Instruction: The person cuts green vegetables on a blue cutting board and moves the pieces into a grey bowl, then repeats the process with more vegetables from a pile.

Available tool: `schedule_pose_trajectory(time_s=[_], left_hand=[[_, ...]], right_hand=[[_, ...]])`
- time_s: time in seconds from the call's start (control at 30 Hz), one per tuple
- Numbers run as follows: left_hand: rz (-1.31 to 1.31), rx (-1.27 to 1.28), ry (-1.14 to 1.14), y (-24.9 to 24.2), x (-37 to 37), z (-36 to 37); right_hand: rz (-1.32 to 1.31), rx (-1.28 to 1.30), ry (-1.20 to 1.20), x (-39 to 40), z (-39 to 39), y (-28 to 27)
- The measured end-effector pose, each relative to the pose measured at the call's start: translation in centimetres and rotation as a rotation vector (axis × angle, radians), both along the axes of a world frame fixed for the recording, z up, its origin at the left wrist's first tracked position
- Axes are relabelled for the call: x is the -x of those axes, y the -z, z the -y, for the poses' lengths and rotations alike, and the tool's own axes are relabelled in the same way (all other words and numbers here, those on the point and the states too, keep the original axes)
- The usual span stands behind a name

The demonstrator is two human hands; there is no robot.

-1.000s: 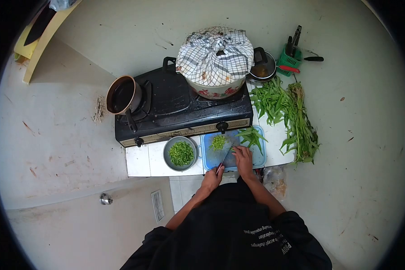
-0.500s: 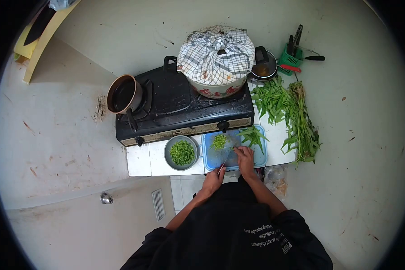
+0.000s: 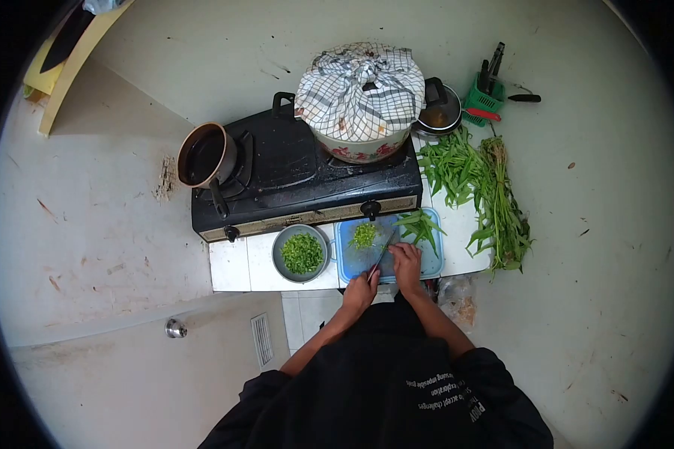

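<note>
My left hand [image 3: 359, 293] is closed around the red handle of a knife [image 3: 383, 257]. Its blade slants up and right over a blue cutting board [image 3: 357, 263], close to the fingertips of my right hand [image 3: 407, 267]. Those right fingers are bent and pressed together at the board, on green stems that they mostly cover. Left of the blade lies a small heap of chopped greens [image 3: 363, 236]. Long green leaves [image 3: 421, 226] rest on the board's upper right, just above my right hand. A grey bowl [image 3: 275, 263] left of the board holds more chopped greens [image 3: 302, 254].
Behind the board stands a black gas stove [image 3: 284, 161] with a small saucepan [image 3: 228, 153] and a large cloth-wrapped pot [image 3: 359, 150]. Bunches of leafy greens [image 3: 494, 202] cover the right of the tiled counter [image 3: 230, 267]. A green utensil basket [image 3: 481, 101] is at the back right.
The knife blade has swung up and right, nearer my right fingers. My left hand has shifted slightly right; my right hand has stayed almost in place.
</note>
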State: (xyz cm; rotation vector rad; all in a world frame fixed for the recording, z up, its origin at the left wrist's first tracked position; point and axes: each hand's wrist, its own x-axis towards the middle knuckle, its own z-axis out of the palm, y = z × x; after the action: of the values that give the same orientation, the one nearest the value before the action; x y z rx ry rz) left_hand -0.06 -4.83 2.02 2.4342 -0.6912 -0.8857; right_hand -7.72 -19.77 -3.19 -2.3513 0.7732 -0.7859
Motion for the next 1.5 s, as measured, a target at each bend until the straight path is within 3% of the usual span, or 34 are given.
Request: schedule_pose_trajectory(time_s=[0.23,0.53,0.93,1.03,1.23,1.5], left_hand=[[0.072,-0.022,0.010,0.6,-0.5,-3.3],[-0.051,0.037,-0.039,-0.4,-0.6,-1.8],[0.018,0.146,-0.059,2.0,-0.1,-0.1],[-0.001,0.076,-0.056,1.0,-0.6,1.4],[0.049,0.016,-0.006,0.4,0.4,-3.1],[0.020,0.187,-0.105,0.8,-0.6,-0.4]], right_hand=[[-0.010,-0.014,0.025,-0.4,0.2,-0.6],[-0.027,-0.033,0.018,-1.3,-0.1,-0.5],[0.020,-0.053,0.008,-1.5,-0.1,-0.2],[0.004,-0.043,0.020,-1.4,-0.3,-0.1],[0.038,-0.066,0.018,-1.3,-0.1,-0.3],[0.052,-0.084,0.029,-1.6,-0.3,0.0]])
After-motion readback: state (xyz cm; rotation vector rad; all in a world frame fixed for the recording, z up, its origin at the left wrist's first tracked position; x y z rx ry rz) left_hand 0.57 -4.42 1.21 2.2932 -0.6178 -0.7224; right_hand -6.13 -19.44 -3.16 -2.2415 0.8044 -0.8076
